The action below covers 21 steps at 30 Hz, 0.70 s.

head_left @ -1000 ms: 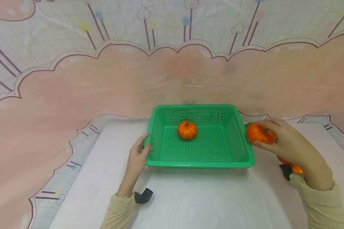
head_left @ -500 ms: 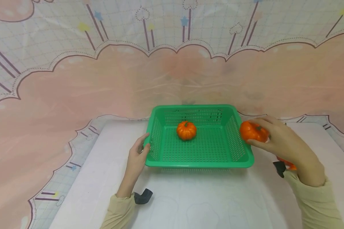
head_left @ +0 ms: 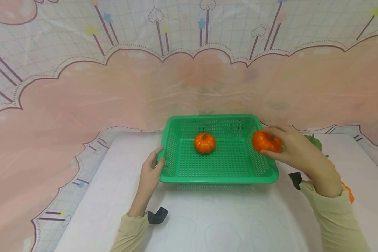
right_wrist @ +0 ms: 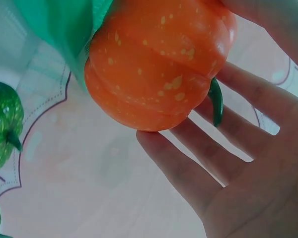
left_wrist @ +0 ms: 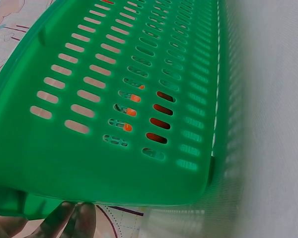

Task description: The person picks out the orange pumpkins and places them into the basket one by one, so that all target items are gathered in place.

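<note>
In the head view, a green plastic basket (head_left: 218, 180) stands on the white table, with a small orange pumpkin (head_left: 204, 143) inside, left of its middle. My left hand (head_left: 149, 171) holds the basket's left rim; the left wrist view shows its fingertips (left_wrist: 84, 218) at the rim beside the slotted wall. A second orange pumpkin (head_left: 266, 141), with pale specks and a green stem in the right wrist view, is gripped between the thumb and fingers of my right hand (head_left: 291, 148). That pumpkin overlaps the basket's right wall in the head view.
Beyond my right wrist, a green pumpkin (head_left: 315, 141) lies on the table (head_left: 226, 224). Another orange item (head_left: 348, 192) is partly hidden by the right forearm. Green pumpkins (right_wrist: 2, 124) appear at the right wrist view's left edge. A patterned pink cloth (head_left: 129, 91) hangs behind.
My right hand has carried the orange pumpkin left and slightly away from me, from beside the basket to over its right wall. The left hand and basket stay in place.
</note>
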### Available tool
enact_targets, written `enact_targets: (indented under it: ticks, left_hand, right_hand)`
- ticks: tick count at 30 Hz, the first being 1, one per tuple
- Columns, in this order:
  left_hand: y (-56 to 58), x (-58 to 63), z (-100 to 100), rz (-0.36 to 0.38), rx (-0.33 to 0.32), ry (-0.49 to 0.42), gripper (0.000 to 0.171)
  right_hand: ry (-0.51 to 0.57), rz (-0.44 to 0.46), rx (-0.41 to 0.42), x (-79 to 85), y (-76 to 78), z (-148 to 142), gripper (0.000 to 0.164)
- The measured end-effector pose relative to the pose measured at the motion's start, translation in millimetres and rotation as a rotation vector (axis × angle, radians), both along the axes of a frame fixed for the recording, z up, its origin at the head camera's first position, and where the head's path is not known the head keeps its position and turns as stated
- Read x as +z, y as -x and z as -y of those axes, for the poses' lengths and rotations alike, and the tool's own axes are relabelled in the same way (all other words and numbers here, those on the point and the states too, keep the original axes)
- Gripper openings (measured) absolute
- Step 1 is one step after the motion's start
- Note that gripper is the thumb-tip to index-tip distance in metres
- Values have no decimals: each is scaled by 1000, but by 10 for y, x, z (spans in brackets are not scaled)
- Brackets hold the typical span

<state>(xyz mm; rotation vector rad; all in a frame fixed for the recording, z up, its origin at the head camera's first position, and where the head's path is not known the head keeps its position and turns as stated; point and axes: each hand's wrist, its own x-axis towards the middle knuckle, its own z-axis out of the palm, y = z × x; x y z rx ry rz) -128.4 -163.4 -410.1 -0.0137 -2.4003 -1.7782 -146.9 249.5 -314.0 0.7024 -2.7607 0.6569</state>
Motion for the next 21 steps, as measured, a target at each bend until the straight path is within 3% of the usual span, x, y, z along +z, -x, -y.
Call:
enact_targets:
  ticks: [12, 21]
  left_hand:
    - [1, -3, -7, -15, 5, 10, 43]
    - [2, -7, -2, -5, 10, 8, 43]
  right_hand:
    - [-22, 36, 47, 43, 63, 147, 52]
    - [-47, 8, 53, 16, 122, 226, 53]
